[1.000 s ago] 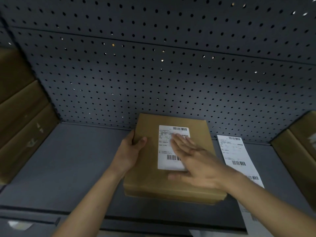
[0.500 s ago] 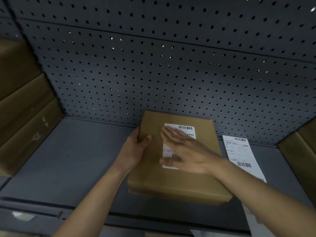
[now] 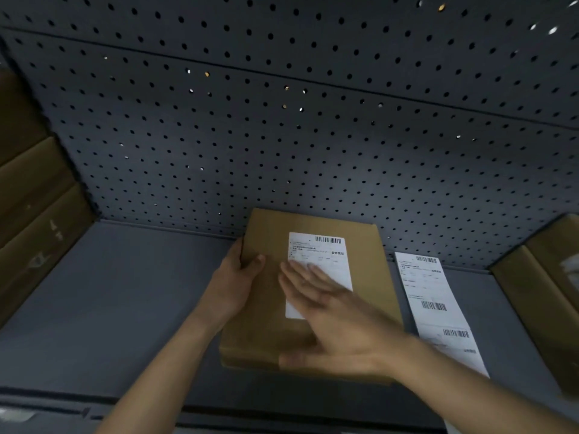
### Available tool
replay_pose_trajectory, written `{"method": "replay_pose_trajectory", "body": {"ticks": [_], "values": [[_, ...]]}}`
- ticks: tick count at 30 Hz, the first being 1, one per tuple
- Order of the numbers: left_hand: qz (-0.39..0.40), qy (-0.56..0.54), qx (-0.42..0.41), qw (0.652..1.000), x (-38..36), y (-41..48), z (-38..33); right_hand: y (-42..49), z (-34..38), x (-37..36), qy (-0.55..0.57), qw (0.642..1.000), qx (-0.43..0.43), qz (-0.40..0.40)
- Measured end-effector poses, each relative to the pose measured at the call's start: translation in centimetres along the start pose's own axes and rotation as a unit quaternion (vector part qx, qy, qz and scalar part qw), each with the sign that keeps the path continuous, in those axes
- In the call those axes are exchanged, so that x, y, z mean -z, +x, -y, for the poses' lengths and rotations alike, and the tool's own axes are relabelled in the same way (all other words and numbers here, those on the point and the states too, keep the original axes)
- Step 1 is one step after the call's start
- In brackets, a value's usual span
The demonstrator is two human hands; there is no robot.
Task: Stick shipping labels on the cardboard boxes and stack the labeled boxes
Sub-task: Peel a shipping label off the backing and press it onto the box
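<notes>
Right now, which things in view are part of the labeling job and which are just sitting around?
In the job:
cardboard box
shipping label on its top
left hand gripping the box edge
right hand flat on the label
label strip beside the box

Lying about:
left box stack
right boxes
pegboard

A dark grey shelf [image 3: 125, 302] carries a flat cardboard box [image 3: 269, 308] near the middle of its back edge. Just right of it lies a strip of shipping labels [image 3: 435, 308], running toward the front edge. Stacked cartons [image 3: 34, 233] stand at the left edge, more cartons [image 3: 539, 292] at the right.
</notes>
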State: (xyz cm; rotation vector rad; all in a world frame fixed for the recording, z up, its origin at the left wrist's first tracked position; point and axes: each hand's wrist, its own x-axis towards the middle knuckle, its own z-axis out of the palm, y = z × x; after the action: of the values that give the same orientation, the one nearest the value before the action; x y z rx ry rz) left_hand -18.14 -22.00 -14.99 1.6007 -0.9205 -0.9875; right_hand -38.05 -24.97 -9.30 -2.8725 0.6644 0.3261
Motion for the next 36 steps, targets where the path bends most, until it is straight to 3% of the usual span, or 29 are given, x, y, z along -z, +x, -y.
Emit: {"method": "replay_pose_trajectory", "body": {"ticks": [5, 17, 30, 33, 36], "values": [[0.003, 0.026, -0.001, 1.0, 0.0, 0.2, 0.3, -0.9, 0.0, -0.8, -0.008, 0.999, 0.026, -0.016], [0.018, 0.0, -0.001, 1.0, 0.2, -0.1, 0.3, 6.8, -4.9, 1.5, 0.016, 0.997, -0.077, -0.007], [0.002, 0.014, 0.009, 1.0, 0.0, -0.3, -0.2, -1.3, 2.0, -1.2, -0.011, 0.998, 0.049, -0.028], [0.002, 0.007, 0.017, 1.0, 0.0, -0.3, -0.2, -1.4, 1.6, -1.0, -0.006, 0.999, 0.047, -0.013], [0.002, -0.003, 0.024, 1.0, 0.0, -0.4, -0.3, 0.0, -1.1, -0.2, -0.013, 1.0, -0.017, 0.006]]}}
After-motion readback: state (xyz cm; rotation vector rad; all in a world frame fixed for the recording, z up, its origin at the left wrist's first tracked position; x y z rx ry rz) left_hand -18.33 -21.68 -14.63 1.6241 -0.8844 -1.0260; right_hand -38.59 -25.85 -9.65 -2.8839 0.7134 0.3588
